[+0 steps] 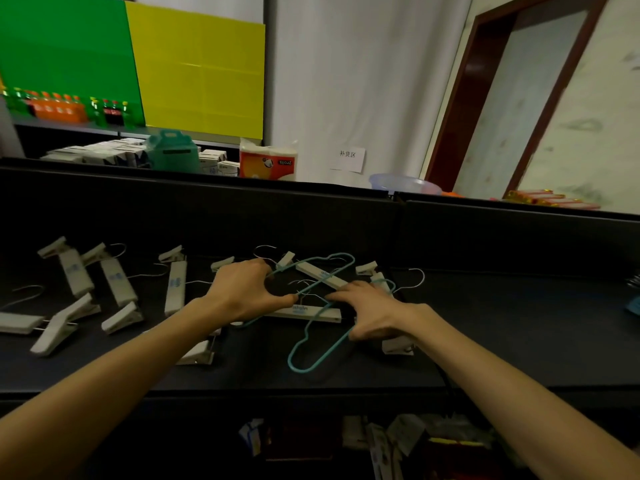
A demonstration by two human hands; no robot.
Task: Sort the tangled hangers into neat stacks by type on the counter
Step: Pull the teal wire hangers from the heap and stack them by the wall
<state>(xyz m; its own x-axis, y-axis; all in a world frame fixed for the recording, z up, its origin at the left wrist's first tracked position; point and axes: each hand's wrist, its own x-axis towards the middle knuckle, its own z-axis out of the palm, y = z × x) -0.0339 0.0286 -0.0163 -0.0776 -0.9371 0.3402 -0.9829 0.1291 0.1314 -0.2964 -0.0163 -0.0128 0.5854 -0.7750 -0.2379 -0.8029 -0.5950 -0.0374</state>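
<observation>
Pretty dim down on the black desk (519, 341), barely any shadows. Far wall (346, 81) is way brighter and a bit washed out. Whole shot is soft, and the wide lens bends the door frame (460, 109) on the right.

Wall: white curtain (346, 81) with a paper sign (347, 159).
Panels: green (62, 46) beside yellow (201, 71).
Doorway: dark red frame (460, 98), right.
Counter: black (519, 323), raised back edge.
Light: dim.

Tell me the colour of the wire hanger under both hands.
Teal wire hanger, shown clearest in the head view, near the counter's front.
</observation>
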